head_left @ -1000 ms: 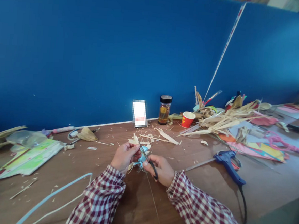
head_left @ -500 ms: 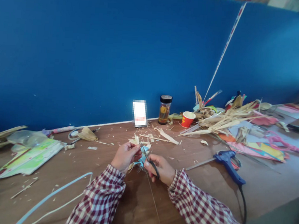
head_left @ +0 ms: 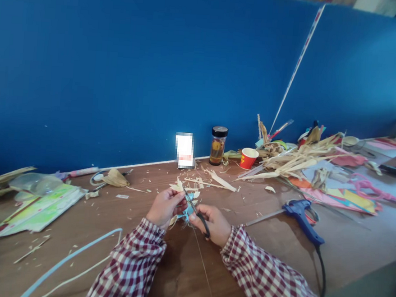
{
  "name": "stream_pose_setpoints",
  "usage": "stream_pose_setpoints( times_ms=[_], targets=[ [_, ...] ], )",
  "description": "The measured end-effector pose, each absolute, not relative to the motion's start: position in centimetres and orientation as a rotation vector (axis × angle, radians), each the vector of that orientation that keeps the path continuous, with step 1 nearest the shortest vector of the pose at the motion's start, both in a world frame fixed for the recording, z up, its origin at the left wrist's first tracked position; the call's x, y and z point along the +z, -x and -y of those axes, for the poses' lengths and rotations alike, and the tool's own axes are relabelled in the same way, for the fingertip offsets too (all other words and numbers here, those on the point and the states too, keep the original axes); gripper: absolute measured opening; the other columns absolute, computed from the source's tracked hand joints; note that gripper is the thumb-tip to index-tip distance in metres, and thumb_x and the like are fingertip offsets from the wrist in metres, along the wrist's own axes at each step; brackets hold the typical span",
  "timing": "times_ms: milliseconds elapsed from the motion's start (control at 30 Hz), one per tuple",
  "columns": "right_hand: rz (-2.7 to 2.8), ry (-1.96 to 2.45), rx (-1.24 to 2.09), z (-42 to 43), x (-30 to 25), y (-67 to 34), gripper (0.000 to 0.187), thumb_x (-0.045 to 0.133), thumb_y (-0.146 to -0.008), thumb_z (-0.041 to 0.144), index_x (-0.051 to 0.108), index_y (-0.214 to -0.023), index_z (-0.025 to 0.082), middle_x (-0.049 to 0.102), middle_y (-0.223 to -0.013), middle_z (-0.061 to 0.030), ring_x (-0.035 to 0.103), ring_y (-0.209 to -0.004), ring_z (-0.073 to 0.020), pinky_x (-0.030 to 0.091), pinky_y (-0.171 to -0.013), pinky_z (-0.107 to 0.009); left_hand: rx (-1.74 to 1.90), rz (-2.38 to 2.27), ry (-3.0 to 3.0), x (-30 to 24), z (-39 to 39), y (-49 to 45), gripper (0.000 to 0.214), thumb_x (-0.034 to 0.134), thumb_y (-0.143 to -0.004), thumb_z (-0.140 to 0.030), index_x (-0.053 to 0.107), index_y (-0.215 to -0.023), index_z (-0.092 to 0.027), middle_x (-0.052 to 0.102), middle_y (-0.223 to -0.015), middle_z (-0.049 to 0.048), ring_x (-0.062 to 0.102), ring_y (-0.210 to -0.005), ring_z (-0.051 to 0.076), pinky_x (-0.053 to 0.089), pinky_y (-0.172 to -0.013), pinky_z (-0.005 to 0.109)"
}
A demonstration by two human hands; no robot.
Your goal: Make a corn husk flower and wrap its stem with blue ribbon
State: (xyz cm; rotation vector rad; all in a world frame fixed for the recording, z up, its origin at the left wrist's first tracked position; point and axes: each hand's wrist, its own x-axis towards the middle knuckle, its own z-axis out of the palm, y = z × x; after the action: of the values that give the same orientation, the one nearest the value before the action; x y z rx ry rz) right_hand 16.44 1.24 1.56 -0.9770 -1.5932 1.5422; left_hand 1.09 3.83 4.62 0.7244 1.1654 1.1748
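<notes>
My right hand (head_left: pixel 213 223) is closed around the black handles of a pair of scissors (head_left: pixel 203 225). The blades point up and to the left, reaching my left fingertips. My left hand (head_left: pixel 167 206) is closed in a pinch on a pale piece of corn husk (head_left: pixel 177 185) that sticks up beyond the fingers. Between and below the hands is a light blue crumpled thing (head_left: pixel 186 211) with thin strands; its kind is unclear. A thin thread (head_left: pixel 201 259) runs from it toward the table's front edge.
Husk scraps litter the brown table (head_left: pixel 118 215). A blue glue gun (head_left: pixel 302 217) lies on the right, below a pile of dried husks (head_left: pixel 295 157). A lidded jar (head_left: pixel 218 145) and a red paper cup (head_left: pixel 249 158) stand by the blue wall. A blue-white cord (head_left: pixel 71 259) curves at left.
My right hand and the scissors have shifted very slightly to the left. The left hand keeps its pinch almost in place.
</notes>
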Motion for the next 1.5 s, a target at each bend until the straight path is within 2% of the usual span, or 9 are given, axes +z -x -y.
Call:
stream_pose_setpoints(
  times_ms=[133, 267, 533, 667, 867, 1033, 1367, 1500],
  targets=[
    [1.581, 0.962, 1.641, -1.3, 1.4, -16.5, 0.034, 0.055, -0.074, 0.049, 0.048, -0.075, 0.016, 0.044, -0.046, 0.0081, 0.040, -0.037, -0.0045, 0.038, -0.034, -0.015, 1.175, -1.157, -0.727, 4.6, -3.7, -1.1, 0.011, 0.059, -0.072, -0.011, 0.053, -0.064, -0.013, 0.058, -0.053, 0.0000, 0.056, -0.048, 0.009, 0.051, -0.051, 0.022],
    [1.603, 0.959, 1.665, -1.5, 1.3, -16.7, 0.035, 0.053, -0.075, 0.051, 0.049, -0.076, 0.016, 0.046, -0.047, 0.0074, 0.042, -0.037, -0.0046, 0.039, -0.035, -0.015, 1.187, -1.154, -0.712, 4.6, -3.7, -1.1, 0.010, 0.061, -0.072, -0.011, 0.053, -0.065, -0.013, 0.058, -0.054, -0.0004, 0.056, -0.050, 0.010, 0.051, -0.052, 0.022],
    [1.574, 0.897, 1.749, -1.4, 1.9, -17.1, 0.035, 0.052, -0.076, 0.049, 0.049, -0.075, 0.015, 0.048, -0.045, 0.0070, 0.044, -0.033, -0.0044, 0.033, -0.033, -0.014, 1.171, -1.117, -0.696, 5.1, -3.6, -1.0, 0.004, 0.057, -0.076, -0.016, 0.054, -0.074, -0.013, 0.056, -0.055, -0.0014, 0.055, -0.048, 0.008, 0.049, -0.047, 0.019],
    [1.483, 0.879, 1.823, -1.3, 2.4, -17.2, 0.034, 0.051, -0.077, 0.049, 0.049, -0.074, 0.014, 0.047, -0.044, 0.0075, 0.042, -0.031, -0.0040, 0.030, -0.032, -0.013, 1.114, -1.035, -0.733, 5.3, -3.4, -0.9, 0.014, 0.058, -0.076, -0.020, 0.058, -0.088, -0.012, 0.052, -0.051, -0.0028, 0.053, -0.047, 0.007, 0.048, -0.047, 0.016],
    [1.444, 0.886, 1.854, -1.2, 2.6, -17.1, 0.035, 0.052, -0.076, 0.049, 0.050, -0.074, 0.014, 0.047, -0.043, 0.0076, 0.041, -0.031, -0.0038, 0.028, -0.031, -0.013, 1.138, -1.015, -0.716, 4.9, -3.6, -0.9, 0.005, 0.056, -0.077, -0.018, 0.054, -0.078, -0.013, 0.056, -0.061, -0.0005, 0.055, -0.053, 0.007, 0.050, -0.049, 0.018],
    [1.442, 0.898, 1.857, -1.2, 2.6, -17.1, 0.036, 0.053, -0.075, 0.050, 0.050, -0.074, 0.015, 0.048, -0.044, 0.0072, 0.042, -0.031, -0.0043, 0.028, -0.032, -0.013, 1.178, -1.051, -0.724, 4.6, -3.6, -1.1, 0.014, 0.063, -0.072, -0.020, 0.050, -0.074, -0.015, 0.055, -0.062, -0.0022, 0.055, -0.053, 0.008, 0.050, -0.049, 0.019],
    [1.408, 0.905, 1.871, -1.2, 2.6, -17.1, 0.035, 0.053, -0.075, 0.049, 0.050, -0.074, 0.014, 0.048, -0.043, 0.0075, 0.042, -0.030, -0.0040, 0.027, -0.030, -0.013, 1.204, -1.039, -0.763, 4.4, -3.7, -1.1, 0.027, 0.068, -0.066, -0.028, 0.048, -0.080, -0.018, 0.057, -0.065, -0.0031, 0.057, -0.057, 0.008, 0.050, -0.054, 0.021],
    [1.406, 0.898, 1.868, -1.3, 2.7, -17.2, 0.034, 0.054, -0.075, 0.048, 0.050, -0.075, 0.014, 0.048, -0.043, 0.0075, 0.042, -0.031, -0.0038, 0.029, -0.031, -0.013, 1.213, -1.097, -0.798, 4.3, -3.7, -1.1, 0.031, 0.070, -0.062, -0.033, 0.048, -0.079, -0.018, 0.054, -0.064, -0.0049, 0.053, -0.050, 0.006, 0.045, -0.044, 0.016]
  ],
)
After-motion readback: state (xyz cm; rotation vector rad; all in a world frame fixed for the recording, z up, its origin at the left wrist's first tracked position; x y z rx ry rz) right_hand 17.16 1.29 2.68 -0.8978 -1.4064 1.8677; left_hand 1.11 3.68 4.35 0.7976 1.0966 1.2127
